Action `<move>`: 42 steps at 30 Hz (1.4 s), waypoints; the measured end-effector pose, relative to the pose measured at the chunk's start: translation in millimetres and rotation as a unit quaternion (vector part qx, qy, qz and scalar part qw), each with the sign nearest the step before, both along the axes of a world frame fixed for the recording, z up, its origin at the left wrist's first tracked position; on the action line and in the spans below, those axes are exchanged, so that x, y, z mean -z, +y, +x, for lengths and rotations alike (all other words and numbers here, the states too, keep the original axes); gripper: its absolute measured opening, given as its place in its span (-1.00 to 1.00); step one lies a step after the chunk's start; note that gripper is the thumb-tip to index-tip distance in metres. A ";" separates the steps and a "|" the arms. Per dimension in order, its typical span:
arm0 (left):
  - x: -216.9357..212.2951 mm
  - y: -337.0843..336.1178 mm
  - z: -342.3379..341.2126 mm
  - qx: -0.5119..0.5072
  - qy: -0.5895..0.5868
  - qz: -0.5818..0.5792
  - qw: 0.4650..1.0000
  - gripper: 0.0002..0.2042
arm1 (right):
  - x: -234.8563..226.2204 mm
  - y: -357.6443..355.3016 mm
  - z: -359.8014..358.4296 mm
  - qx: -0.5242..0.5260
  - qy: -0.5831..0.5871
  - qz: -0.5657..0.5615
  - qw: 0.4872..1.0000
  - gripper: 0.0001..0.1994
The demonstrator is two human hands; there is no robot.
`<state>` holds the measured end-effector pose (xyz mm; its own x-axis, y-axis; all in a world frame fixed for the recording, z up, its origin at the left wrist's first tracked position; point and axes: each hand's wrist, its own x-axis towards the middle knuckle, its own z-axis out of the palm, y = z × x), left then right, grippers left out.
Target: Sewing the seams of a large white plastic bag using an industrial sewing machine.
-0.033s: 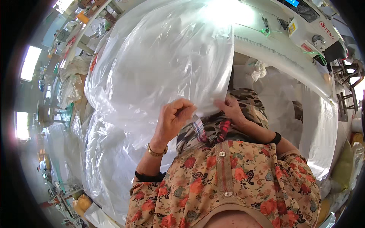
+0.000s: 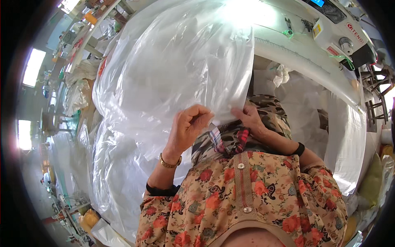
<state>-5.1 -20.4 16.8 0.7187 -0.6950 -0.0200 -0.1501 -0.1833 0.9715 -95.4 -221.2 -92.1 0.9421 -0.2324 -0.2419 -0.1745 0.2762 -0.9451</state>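
A large sheet of clear plastic film spreads from the table down across my lap, shiny and creased. My left hand pinches the film's near edge, thumb against curled fingers. A little to the right, my right hand grips the same edge near the film's right corner, with its fingertips partly hidden by the plastic. Between the hands the edge hangs above my camouflage-patterned trousers. Below it, a strip of plaid cloth in red and white lies at my waist.
At the upper right a white sewing machine stands on a pale table with a ruler scale along its edge. Small thread snips lie there. More plastic film hangs at the right. Shelves with clutter line the left.
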 end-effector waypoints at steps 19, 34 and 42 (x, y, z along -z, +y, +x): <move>-6.5 -9.2 -32.1 0.038 -0.234 0.025 0.971 -0.93 | -82.4 37.2 -35.8 -0.283 -0.248 -0.288 0.881 -0.88; -63.3 19.3 -5.9 -0.093 -0.415 0.131 0.896 -0.96 | -34.2 -22.7 79.3 0.179 -0.140 -0.017 0.974 -0.83; -80.4 -7.4 -27.2 0.134 -0.477 0.136 0.858 -0.94 | 10.4 32.1 161.2 -0.079 -0.433 -0.150 0.885 -0.76</move>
<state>-32.3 -27.7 97.2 0.3131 -0.9009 0.3006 -0.9252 -0.2179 0.3106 65.8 -189.1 -102.5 0.7708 -0.0128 0.6369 0.6370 0.0270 -0.7704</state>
